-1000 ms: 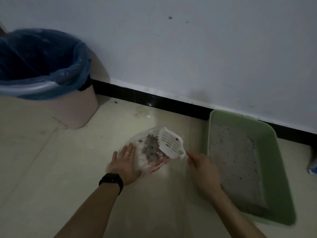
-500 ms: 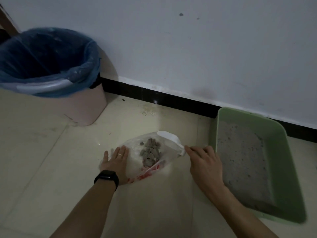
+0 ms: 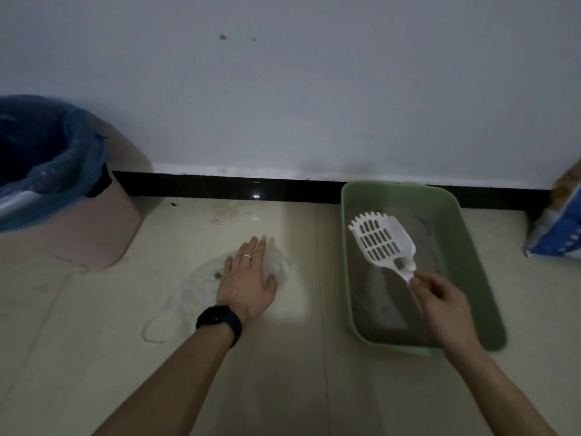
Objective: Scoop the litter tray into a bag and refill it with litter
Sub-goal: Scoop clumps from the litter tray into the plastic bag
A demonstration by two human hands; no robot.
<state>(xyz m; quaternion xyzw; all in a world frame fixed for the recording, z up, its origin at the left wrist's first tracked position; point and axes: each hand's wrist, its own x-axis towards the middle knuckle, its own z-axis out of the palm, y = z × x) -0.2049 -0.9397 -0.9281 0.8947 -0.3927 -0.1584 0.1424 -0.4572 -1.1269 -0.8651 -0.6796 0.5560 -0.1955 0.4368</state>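
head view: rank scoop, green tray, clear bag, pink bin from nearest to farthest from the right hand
1. scoop: its handle is pinched in the right hand.
2. green tray: directly under that hand.
3. clear bag: further left, under the flat left hand.
4. pink bin: far left.

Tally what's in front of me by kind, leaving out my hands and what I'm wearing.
Bags: 3, clear plastic bag, blue bin liner, printed sack
Containers: 2, pink bin, green litter tray
Scoops: 1, white litter scoop
Total: 6
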